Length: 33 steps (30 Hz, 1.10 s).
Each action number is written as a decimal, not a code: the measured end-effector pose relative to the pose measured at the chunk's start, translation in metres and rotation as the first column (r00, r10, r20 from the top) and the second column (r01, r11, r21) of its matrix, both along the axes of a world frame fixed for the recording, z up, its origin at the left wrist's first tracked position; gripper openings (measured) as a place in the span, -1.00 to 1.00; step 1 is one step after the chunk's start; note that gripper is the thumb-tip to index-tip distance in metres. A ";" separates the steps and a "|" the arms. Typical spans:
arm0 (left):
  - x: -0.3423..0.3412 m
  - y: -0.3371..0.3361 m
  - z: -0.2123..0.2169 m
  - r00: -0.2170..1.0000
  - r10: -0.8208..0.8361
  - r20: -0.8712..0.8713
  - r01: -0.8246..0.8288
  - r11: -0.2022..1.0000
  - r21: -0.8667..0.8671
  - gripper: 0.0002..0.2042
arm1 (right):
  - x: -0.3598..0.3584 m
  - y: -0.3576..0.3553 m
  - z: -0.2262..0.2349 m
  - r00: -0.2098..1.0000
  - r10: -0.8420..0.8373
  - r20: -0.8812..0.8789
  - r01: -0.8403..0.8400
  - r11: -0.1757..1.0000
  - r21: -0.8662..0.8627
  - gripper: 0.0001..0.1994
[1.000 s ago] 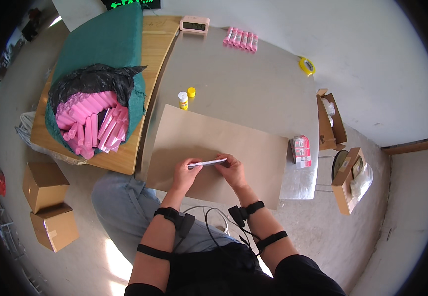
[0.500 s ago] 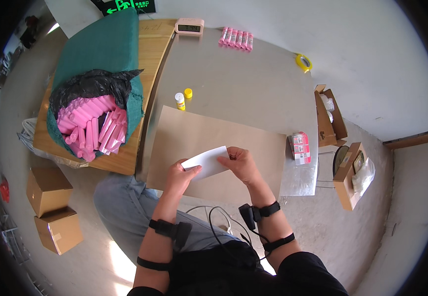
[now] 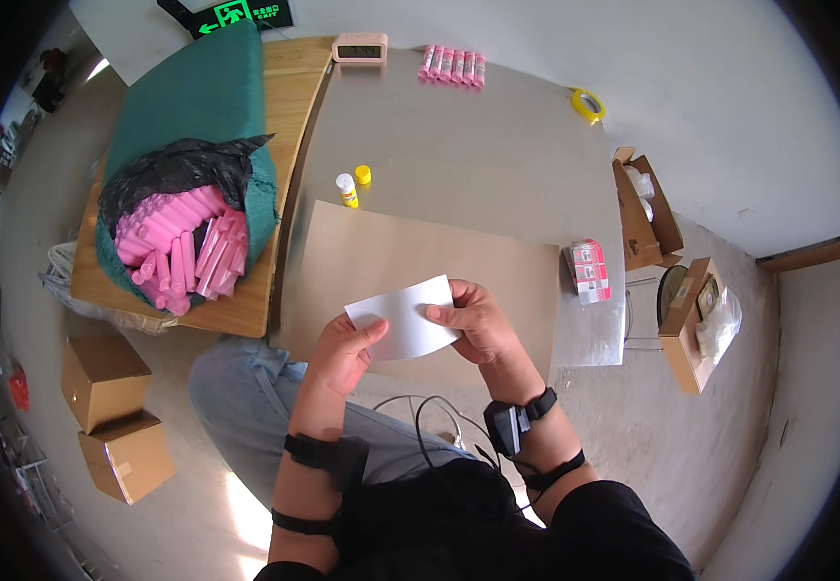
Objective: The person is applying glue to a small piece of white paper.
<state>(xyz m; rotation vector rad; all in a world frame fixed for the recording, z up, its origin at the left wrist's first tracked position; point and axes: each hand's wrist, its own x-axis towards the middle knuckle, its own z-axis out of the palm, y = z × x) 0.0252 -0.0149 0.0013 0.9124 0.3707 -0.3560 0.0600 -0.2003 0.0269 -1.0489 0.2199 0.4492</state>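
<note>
Between my hands, above the near part of a brown paper sheet, is a small white sheet of paper, slightly curved. My left hand pinches its left edge, thumb on top. At the right edge my right hand grips it the same way, its thumb lying on the face of the paper; the fingers behind are hidden. Beyond the brown sheet a white-and-yellow glue stick stands beside its yellow cap. A stack of red-and-white printed labels lies right of the brown sheet.
On the wooden table at left, a green sack holds pink rolled tubes. Along the metal tabletop's far edge are a pink clock, pink rolls and yellow tape. Cardboard boxes sit on the floor.
The white paper has turned its face more toward me, so more of its surface shows. Both hands have shifted slightly and still hold its edges. The whole view has moved a little.
</note>
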 end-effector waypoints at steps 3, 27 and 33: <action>0.001 0.006 -0.005 0.997 -0.071 -0.014 0.072 0.977 0.203 -0.71 | 0.003 -0.002 0.000 0.993 0.101 0.065 -0.073 0.937 -0.341 -0.87; -0.008 0.004 0.003 0.999 0.002 0.036 -0.009 0.981 0.194 -0.71 | -0.006 -0.007 -0.007 0.988 0.078 0.130 -0.058 0.987 -0.150 -0.84; -0.008 -0.004 -0.007 0.999 0.021 -0.028 -0.017 0.991 0.134 -0.74 | -0.006 -0.007 -0.014 0.991 0.037 0.128 -0.011 0.979 -0.201 -0.84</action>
